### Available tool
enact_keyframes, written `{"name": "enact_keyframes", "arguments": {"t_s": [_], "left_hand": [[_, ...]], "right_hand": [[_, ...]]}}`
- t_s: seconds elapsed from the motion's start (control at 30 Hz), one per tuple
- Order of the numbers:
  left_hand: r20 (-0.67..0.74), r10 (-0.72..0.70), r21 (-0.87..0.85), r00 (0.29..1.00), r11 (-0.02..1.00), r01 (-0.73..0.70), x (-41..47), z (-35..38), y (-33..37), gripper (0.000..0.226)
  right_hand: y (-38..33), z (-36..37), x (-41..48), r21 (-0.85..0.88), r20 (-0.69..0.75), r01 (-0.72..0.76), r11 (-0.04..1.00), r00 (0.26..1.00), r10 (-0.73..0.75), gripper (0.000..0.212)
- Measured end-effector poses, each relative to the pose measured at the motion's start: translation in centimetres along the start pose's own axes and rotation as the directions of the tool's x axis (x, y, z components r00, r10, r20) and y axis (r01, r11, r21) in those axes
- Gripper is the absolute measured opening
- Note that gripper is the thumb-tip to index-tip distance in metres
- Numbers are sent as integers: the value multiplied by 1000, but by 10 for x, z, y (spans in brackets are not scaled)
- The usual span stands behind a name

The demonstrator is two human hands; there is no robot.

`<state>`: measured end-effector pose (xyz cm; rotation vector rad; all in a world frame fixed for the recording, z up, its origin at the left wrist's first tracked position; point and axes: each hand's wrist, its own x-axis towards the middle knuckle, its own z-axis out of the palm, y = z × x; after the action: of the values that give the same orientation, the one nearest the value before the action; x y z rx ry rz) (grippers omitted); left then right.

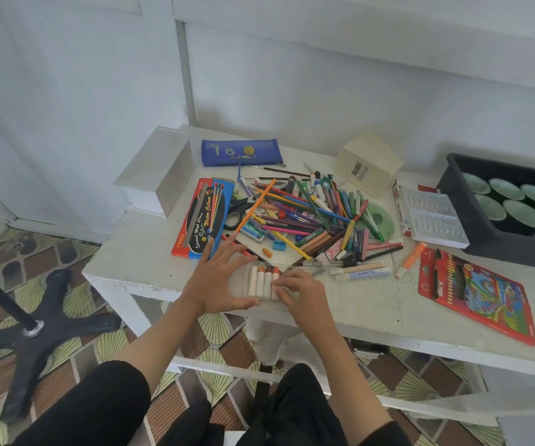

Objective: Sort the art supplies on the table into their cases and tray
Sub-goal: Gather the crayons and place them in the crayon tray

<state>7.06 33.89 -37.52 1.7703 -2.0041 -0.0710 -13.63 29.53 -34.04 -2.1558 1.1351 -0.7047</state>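
A small clear plastic case [261, 281] with several crayons standing side by side lies near the white table's front edge. My left hand [219, 281] holds the case's left side, thumb under its near edge and fingers spread over the far edge. My right hand [298, 291] pinches the rightmost crayon at the case's right side. Behind them a big heap of pencils, markers and crayons [308, 214] covers the table's middle, with black-handled scissors [238, 212] and a blue sharpener [279, 245] in it.
A red-blue watercolour pencil box [203, 217] and blue pencil pouch [240, 152] lie at left. At right are a white oil pastel tray [433, 217], a red pencil box [475, 294], a cream box [369, 162] and a black tray [482, 233] of round dishes. A black stand base [31, 329] sits on the floor.
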Motion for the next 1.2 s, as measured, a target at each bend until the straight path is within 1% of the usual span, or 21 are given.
{"name": "enact_keyframes", "arguments": {"t_s": [0.07,0.2,0.3,0.5,0.63,0.77,0.9,1.0,1.13,1.2], "left_hand": [[-2,2,4,1000,1000,-2,0,0,0,85],[10,-1,0,1000,1000,1,0,0,-2,84],[21,-3,14,1000,1000,3,0,1,-2,82],[27,-2,66,1000,998,0,0,-3,3,81],[74,-33,119,997,993,24,0,-3,3,84],[141,-85,198,986,979,57,1,-4,5,87],[215,-123,285,969,957,58,5,-4,8,86],[235,-148,322,961,945,67,6,-4,10,87],[228,-158,312,961,947,82,6,-5,12,85],[225,-165,320,960,943,87,5,-5,13,85]], "right_hand": [[-1,-6,0,55,-13,-27,998,1000,27,13],[-1,-22,11,179,-92,-186,966,975,205,10],[5,-41,24,209,-106,-237,949,959,263,11],[40,-84,70,69,-161,-234,970,957,242,19],[56,-101,110,-29,-163,-234,972,960,226,19],[64,-102,152,-119,-71,-186,975,981,178,22],[65,-98,179,-371,20,-108,922,992,124,20],[66,-93,190,-487,51,-58,872,994,94,23],[68,-87,195,-530,46,-39,847,996,75,20],[72,-85,196,-476,44,-69,877,994,102,18]]}}
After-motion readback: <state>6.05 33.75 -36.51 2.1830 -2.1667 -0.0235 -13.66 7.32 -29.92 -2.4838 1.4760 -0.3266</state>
